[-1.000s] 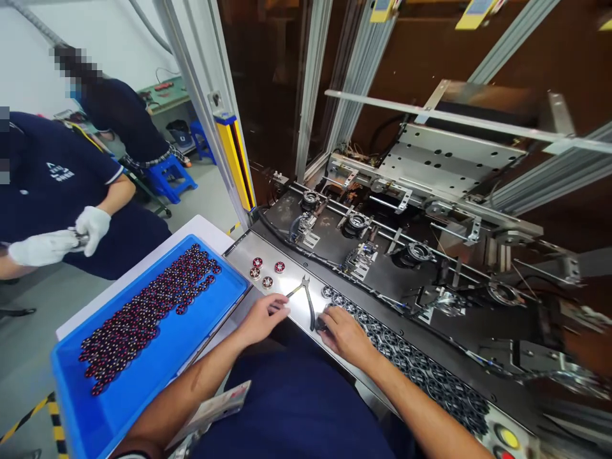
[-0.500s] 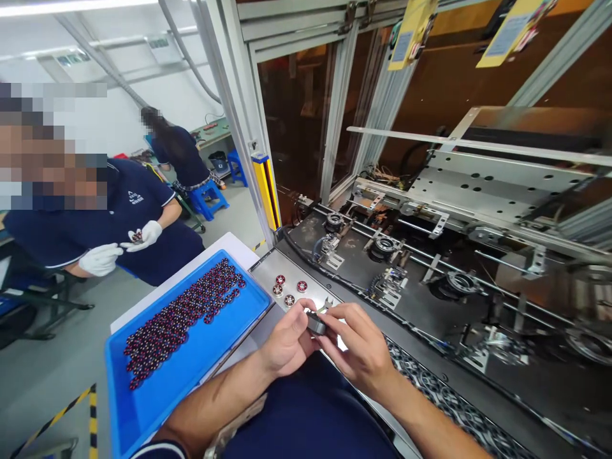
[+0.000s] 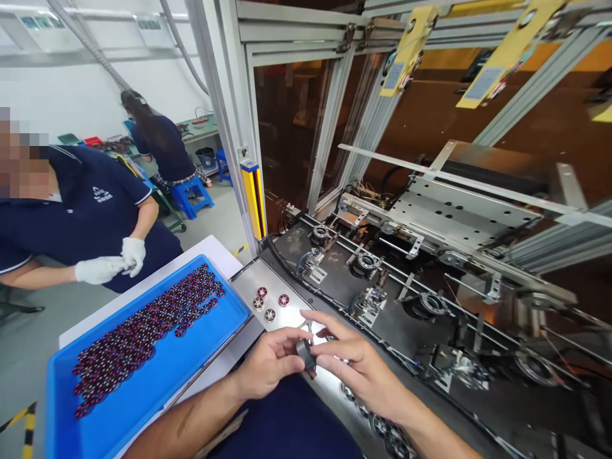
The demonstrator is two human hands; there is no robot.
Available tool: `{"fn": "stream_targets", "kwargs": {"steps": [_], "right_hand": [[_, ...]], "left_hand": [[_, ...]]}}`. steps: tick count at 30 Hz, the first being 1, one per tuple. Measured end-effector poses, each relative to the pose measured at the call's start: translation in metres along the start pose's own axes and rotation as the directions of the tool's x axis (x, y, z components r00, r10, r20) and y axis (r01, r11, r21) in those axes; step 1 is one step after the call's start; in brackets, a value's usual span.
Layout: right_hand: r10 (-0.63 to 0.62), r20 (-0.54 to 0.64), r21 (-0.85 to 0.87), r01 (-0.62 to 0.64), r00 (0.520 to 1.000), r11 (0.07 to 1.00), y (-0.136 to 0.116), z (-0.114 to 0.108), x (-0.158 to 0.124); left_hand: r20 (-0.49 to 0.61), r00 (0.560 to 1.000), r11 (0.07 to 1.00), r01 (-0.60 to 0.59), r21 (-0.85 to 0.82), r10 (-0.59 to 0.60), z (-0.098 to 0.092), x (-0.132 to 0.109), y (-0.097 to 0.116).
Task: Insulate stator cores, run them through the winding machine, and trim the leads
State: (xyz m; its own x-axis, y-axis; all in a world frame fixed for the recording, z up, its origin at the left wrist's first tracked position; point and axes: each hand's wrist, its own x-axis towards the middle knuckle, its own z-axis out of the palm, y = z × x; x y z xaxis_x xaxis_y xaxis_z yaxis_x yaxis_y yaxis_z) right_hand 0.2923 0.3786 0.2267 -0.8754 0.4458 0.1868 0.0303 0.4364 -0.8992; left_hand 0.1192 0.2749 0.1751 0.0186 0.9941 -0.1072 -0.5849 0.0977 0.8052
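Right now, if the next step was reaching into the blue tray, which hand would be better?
Probably the left hand: it's nearer the blue tray. The right hand is farther away, beyond the dark ring. The left hand holds that ring, though, so it might need to let go first.

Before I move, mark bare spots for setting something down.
Blue tray: bare floor between its disc pile and near wall. Metal ledge: small gap between four red-rimmed discs and the right hand. Crowded: dark rings beside the right forearm.
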Motion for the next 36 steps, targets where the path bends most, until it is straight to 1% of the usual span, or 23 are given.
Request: {"fn": "stream_targets", "kwargs": {"steps": [1,3,6,8,9,10,11,12,13,15,16,17,18,20,21,23,26,28,31,36], "right_hand": [[0.031,0.065,0.065,-0.035,0.997,0.997,0.0,-0.003,0.004],[0.054,0.174,0.157,-0.082,0.983,0.984,0.001,-0.004,0.011],[0.06,0.272,0.207,-0.119,0.96,0.971,0.003,-0.003,0.023],[0.045,0.307,0.197,-0.109,0.951,0.974,0.008,-0.013,0.036],[0.035,0.297,0.166,-0.088,0.954,0.982,0.014,-0.022,0.047],[0.026,0.266,0.095,-0.053,0.964,0.994,0.023,-0.036,0.061],[0.02,0.218,-0.002,-0.02,0.976,1.0,0.036,-0.052,0.078],[0.016,0.149,-0.128,0.003,0.989,0.992,0.053,-0.071,0.097],[0.011,0.073,-0.291,0.011,0.997,0.957,0.073,-0.09,0.118],[0.031,-0.013,-0.385,-0.033,0.999,0.922,0.12,-0.124,0.16],[0.042,-0.04,-0.418,-0.054,0.998,0.907,0.144,-0.138,0.179],[0.056,-0.057,-0.448,-0.076,0.997,0.891,0.168,-0.148,0.194],[0.07,-0.066,-0.472,-0.093,0.995,0.877,0.189,-0.155,0.205],[0.098,-0.065,-0.514,-0.118,0.993,0.85,0.222,-0.161,0.217],[0.111,-0.059,-0.531,-0.126,0.992,0.838,0.233,-0.161,0.218],[0.133,-0.045,-0.561,-0.135,0.99,0.816,0.248,-0.16,0.217],[0.155,-0.02,-0.6,-0.136,0.988,0.789,0.257,-0.16,0.213],[0.165,-0.002,-0.62,-0.131,0.986,0.773,0.259,-0.161,0.213],[0.185,0.017,-0.648,-0.13,0.983,0.75,0.261,-0.163,0.214],[0.24,0.032,-0.689,-0.153,0.97,0.708,0.265,-0.16,0.22]], "left_hand": [[0.026,1.0,1.0,0.017,0.0,-0.017,-0.002,0.0,0.0],[0.073,0.996,0.999,0.044,0.004,-0.044,-0.007,0.0,-0.001],[0.117,0.993,0.999,0.031,0.04,-0.036,-0.016,0.003,-0.001],[0.087,0.996,0.995,-0.006,0.101,-0.003,-0.026,0.008,0.001],[0.042,0.999,0.988,-0.024,0.151,0.018,-0.033,0.012,0.003],[-0.025,0.999,0.975,-0.035,0.22,0.042,-0.043,0.017,0.004],[-0.111,0.991,0.951,-0.037,0.306,0.074,-0.054,0.022,0.005],[-0.211,0.97,0.91,-0.021,0.413,0.118,-0.067,0.029,0.005],[-0.311,0.935,0.853,0.017,0.521,0.171,-0.081,0.035,0.003],[-0.466,0.84,0.728,0.132,0.673,0.278,-0.11,0.048,-0.004],[-0.511,0.801,0.685,0.183,0.705,0.312,-0.124,0.053,-0.009],[-0.541,0.775,0.658,0.224,0.719,0.326,-0.136,0.057,-0.015],[-0.559,0.763,0.648,0.252,0.719,0.324,-0.146,0.06,-0.021],[-0.573,0.762,0.639,0.285,0.714,0.3,-0.157,0.062,-0.033],[-0.573,0.768,0.635,0.295,0.714,0.288,-0.159,0.061,-0.038],[-0.56,0.785,0.628,0.3,0.718,0.266,-0.159,0.058,-0.046],[-0.533,0.808,0.622,0.287,0.728,0.25,-0.152,0.056,-0.05],[-0.522,0.816,0.62,0.28,0.733,0.249,-0.148,0.057,-0.05],[-0.521,0.813,0.62,0.274,0.736,0.26,-0.146,0.057,-0.049],[-0.538,0.792,0.625,0.269,0.733,0.29,-0.146,0.054,-0.047]]}}
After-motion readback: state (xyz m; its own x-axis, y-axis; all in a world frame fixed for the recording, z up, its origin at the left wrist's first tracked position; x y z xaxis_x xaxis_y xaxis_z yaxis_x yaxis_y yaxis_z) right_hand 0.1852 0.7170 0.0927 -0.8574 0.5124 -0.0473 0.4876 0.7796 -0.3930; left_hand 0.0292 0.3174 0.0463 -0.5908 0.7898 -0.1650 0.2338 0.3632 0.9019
